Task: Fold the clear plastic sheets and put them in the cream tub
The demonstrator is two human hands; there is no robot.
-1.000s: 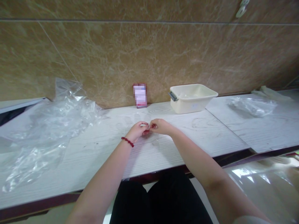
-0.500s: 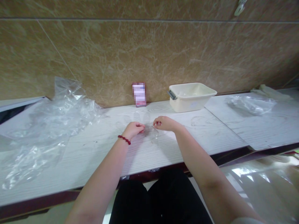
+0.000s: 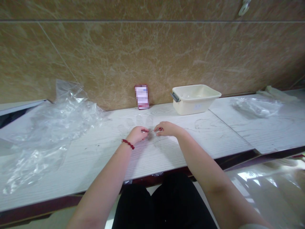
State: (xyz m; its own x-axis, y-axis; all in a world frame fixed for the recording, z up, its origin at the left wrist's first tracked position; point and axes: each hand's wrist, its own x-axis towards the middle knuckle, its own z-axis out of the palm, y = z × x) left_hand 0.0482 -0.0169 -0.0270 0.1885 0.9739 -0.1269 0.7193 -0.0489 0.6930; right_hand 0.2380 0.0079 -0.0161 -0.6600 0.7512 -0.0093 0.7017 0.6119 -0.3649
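No legible text, label, brand, number or sign anywhere. Small card leaning against the wall: face blurred into pinkish and white blocks, unreadable. Cream tub: faint bluish mark on the front wall, too small to make out. Clear plastic sheeting, white table and brown wall tiles: plain, unprinted.

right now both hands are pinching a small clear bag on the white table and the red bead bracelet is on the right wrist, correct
Not quite: in the head view the red bead bracelet is on the left wrist, not the right. The rest stands: the left hand and right hand both pinch the small clear bag on the white table.
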